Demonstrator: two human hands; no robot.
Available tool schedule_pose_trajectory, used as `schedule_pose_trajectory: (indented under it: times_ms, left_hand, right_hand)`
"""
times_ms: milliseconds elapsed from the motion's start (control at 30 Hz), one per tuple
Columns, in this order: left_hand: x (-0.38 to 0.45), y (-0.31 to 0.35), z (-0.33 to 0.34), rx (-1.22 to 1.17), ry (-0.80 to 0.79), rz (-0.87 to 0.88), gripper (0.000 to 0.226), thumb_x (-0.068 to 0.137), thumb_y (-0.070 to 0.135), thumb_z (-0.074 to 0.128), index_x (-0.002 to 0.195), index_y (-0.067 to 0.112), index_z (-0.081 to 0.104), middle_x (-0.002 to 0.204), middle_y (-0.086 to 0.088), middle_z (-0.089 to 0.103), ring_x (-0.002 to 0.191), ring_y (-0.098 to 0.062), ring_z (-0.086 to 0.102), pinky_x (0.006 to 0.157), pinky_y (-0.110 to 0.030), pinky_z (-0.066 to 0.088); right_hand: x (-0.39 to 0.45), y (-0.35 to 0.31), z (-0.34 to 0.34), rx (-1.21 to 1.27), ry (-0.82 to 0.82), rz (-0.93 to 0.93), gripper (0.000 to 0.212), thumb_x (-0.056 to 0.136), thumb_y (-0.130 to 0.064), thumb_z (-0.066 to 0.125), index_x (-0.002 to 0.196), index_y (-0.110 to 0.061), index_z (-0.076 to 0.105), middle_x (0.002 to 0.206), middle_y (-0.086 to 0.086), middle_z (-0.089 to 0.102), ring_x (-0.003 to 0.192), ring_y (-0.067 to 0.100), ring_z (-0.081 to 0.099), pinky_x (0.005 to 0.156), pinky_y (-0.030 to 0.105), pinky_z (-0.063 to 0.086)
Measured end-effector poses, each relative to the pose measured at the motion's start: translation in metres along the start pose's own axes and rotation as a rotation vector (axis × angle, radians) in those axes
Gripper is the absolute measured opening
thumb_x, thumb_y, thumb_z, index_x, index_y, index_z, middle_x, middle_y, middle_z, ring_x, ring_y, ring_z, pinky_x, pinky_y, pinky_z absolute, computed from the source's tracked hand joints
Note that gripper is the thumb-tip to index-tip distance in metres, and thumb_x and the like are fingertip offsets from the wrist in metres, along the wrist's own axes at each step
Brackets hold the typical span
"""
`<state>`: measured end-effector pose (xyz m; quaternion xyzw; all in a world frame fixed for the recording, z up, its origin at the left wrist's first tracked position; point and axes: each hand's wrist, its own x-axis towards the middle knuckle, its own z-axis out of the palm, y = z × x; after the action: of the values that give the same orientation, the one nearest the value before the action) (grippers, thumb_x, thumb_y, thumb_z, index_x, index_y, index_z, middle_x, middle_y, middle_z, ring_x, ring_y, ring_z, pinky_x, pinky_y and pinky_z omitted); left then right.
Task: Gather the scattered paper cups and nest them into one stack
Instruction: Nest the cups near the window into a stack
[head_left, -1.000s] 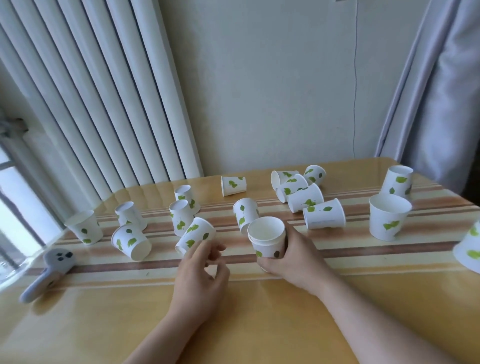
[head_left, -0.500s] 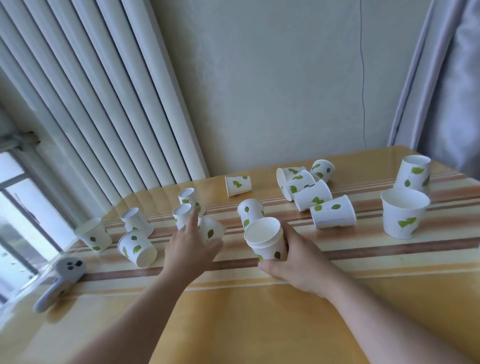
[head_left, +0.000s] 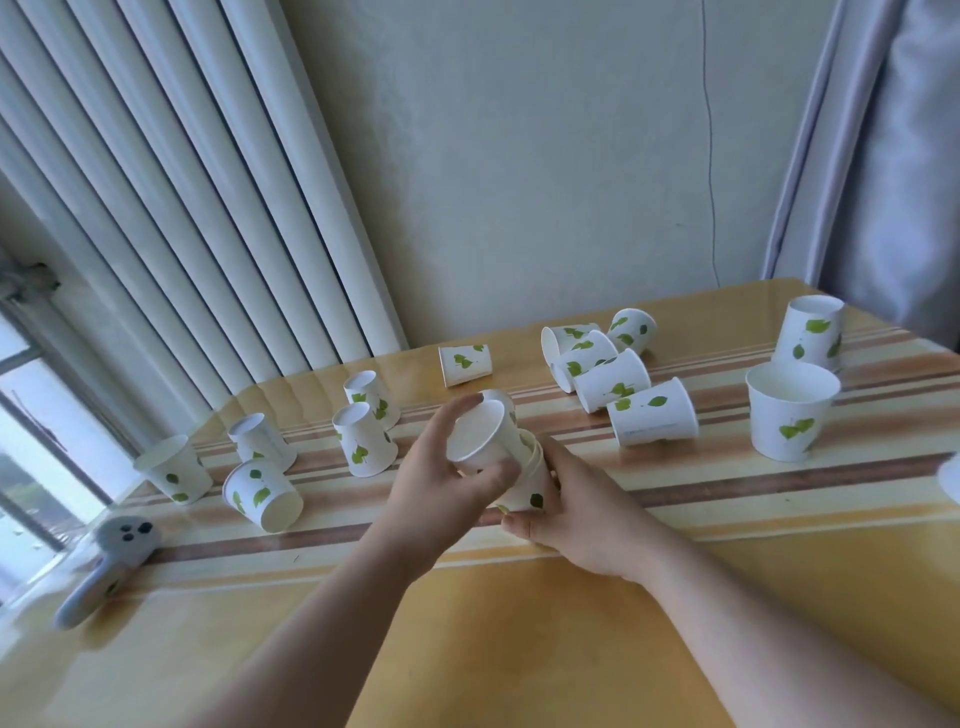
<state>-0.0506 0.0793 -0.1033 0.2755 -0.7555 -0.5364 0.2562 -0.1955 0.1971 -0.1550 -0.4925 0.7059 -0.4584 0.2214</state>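
Note:
White paper cups with green leaf prints lie scattered over the striped table (head_left: 675, 499). My left hand (head_left: 441, 483) grips one cup (head_left: 480, 439), tilted with its mouth toward me, just above and partly inside the cup stack (head_left: 530, 483) that my right hand (head_left: 576, 514) holds on the table. Several cups (head_left: 613, 379) lie on their sides behind and to the right. Two cups (head_left: 363, 439) stand upside down at left of centre. An upright cup (head_left: 789, 415) stands at right, and another cup (head_left: 810, 332) behind it.
More cups (head_left: 265, 493) lie and stand near the left edge. A grey handheld device (head_left: 104, 561) rests at the front left corner. White radiator pipes (head_left: 208, 208) rise behind the table, a curtain (head_left: 883, 156) hangs at right, and a window is at far left.
My left hand reached to a cup lying left of centre, picked it up and brought it right to the stack in my right hand. The view swung slightly left.

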Motion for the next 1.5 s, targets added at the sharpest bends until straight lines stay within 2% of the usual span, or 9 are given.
schedule_pose_trajectory:
  times_ms: [133,233,333,467,667,767,933,1100,1500]
  left_hand:
    - [-0.001,-0.005,-0.008,-0.044,-0.048,0.048,0.081,0.079,0.043,0.088,0.149,0.051,0.049,0.139,0.004,0.066,0.121,-0.018,0.071,0.081,-0.044,0.067]
    - [0.009,-0.012,-0.012,-0.127,0.094,0.030,0.061,0.091,0.067,0.058,0.148,0.047,0.052,0.141,0.005,0.064,0.130,-0.016,0.063,0.104,-0.037,0.052]
    - [0.034,-0.020,-0.011,-0.058,0.266,-0.123,0.037,0.106,0.047,0.054,0.141,0.035,0.059,0.136,0.000,0.064,0.120,-0.015,0.062,0.104,-0.039,0.049]
    - [0.064,-0.025,0.002,0.168,0.225,-0.248,0.071,0.098,0.046,0.066,0.161,0.042,0.034,0.120,0.002,0.062,0.105,-0.016,0.063,0.093,-0.040,0.051]
    - [0.095,-0.023,0.019,0.360,0.077,-0.329,0.079,0.095,0.041,0.068,0.161,0.047,0.026,0.148,-0.011,0.055,0.111,-0.028,0.062,0.095,-0.042,0.056]
    - [0.092,-0.020,0.017,0.270,0.169,-0.337,0.073,0.090,0.046,0.077,0.150,0.031,0.038,0.124,-0.007,0.064,0.103,-0.028,0.066,0.082,-0.041,0.059]
    - [0.070,0.001,0.007,-0.238,0.423,-0.163,0.076,0.079,0.017,0.080,0.141,0.032,0.040,0.117,-0.009,0.063,0.104,-0.029,0.070,0.098,-0.048,0.061]
    - [0.037,0.024,0.017,-0.326,0.251,0.068,0.090,0.072,0.017,0.081,0.150,0.042,0.043,0.123,-0.012,0.069,0.109,-0.027,0.074,0.093,-0.038,0.061]
    - [0.007,0.000,0.013,0.064,0.097,0.043,0.091,0.074,0.027,0.076,0.157,0.046,0.044,0.132,0.015,0.070,0.120,-0.008,0.069,0.106,-0.041,0.057]
  right_hand:
    - [0.000,-0.001,0.000,-0.002,0.014,0.004,0.068,0.084,-0.046,0.084,0.142,-0.052,0.047,0.129,-0.025,0.068,0.120,0.001,0.063,0.102,0.038,0.056]
    - [0.001,0.001,-0.002,-0.006,0.012,0.006,0.066,0.085,-0.044,0.084,0.140,-0.050,0.049,0.128,-0.026,0.067,0.118,-0.002,0.062,0.103,0.037,0.055]
    - [0.000,0.001,-0.009,-0.018,0.095,0.013,0.063,0.081,-0.042,0.086,0.134,-0.049,0.053,0.118,-0.027,0.067,0.109,-0.005,0.062,0.093,0.029,0.055]
    - [0.002,0.005,-0.014,-0.037,0.207,0.019,0.071,0.076,-0.041,0.087,0.133,-0.054,0.047,0.114,-0.033,0.065,0.105,-0.012,0.061,0.082,0.017,0.048]
    - [0.008,0.013,-0.010,-0.032,0.207,0.086,0.070,0.074,-0.045,0.088,0.130,-0.045,0.045,0.109,-0.023,0.068,0.100,-0.007,0.063,0.077,0.017,0.051]
    - [0.009,0.014,-0.009,-0.052,0.185,0.088,0.066,0.072,-0.046,0.084,0.125,-0.049,0.044,0.112,-0.021,0.069,0.104,0.003,0.066,0.086,0.033,0.058]
    - [0.008,0.013,-0.009,-0.064,0.170,0.072,0.063,0.076,-0.040,0.082,0.125,-0.050,0.043,0.110,-0.021,0.066,0.100,0.003,0.064,0.077,0.031,0.056]
    - [0.010,0.013,-0.007,-0.081,0.182,0.073,0.066,0.078,-0.040,0.083,0.131,-0.046,0.044,0.105,-0.019,0.069,0.097,-0.002,0.064,0.075,0.024,0.052]
    - [0.008,0.010,-0.008,-0.070,0.172,0.082,0.068,0.077,-0.042,0.084,0.132,-0.048,0.044,0.107,-0.018,0.070,0.099,0.008,0.069,0.078,0.034,0.059]
